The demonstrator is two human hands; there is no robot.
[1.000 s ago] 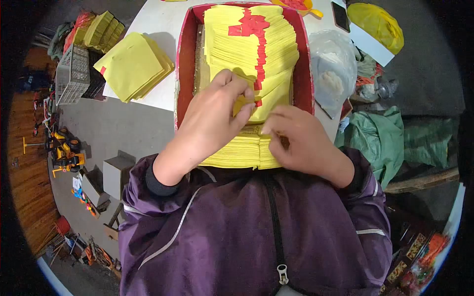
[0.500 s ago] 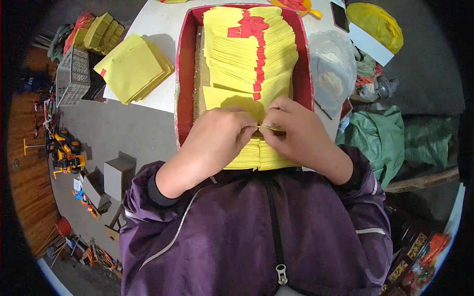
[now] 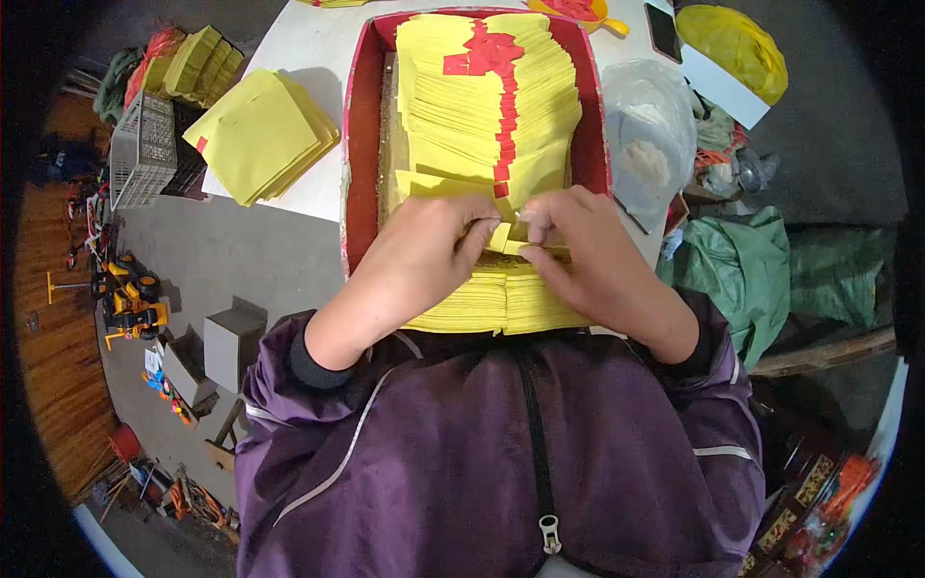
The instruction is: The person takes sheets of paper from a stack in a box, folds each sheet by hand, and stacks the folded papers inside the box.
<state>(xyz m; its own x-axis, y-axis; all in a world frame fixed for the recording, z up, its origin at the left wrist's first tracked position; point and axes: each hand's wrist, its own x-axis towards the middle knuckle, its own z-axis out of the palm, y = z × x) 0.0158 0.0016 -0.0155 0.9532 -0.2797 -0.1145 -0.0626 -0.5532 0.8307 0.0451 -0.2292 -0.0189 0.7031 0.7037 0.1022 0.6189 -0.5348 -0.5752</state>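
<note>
tray (image 3: 360,144) red | yellow sheets (image 3: 482,106) fanned inside | both hands pinching one

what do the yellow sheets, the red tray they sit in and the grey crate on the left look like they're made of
Yellow sheets: thin matte paper, by the fanned, bending edges and small red squares stuck on.
Red tray: probably cardboard or paper-covered board; dull surface, worn pale rim.
Grey crate: likely moulded plastic, given its regular lattice walls.
Both hands, left and right, pinch one sheet.
</note>
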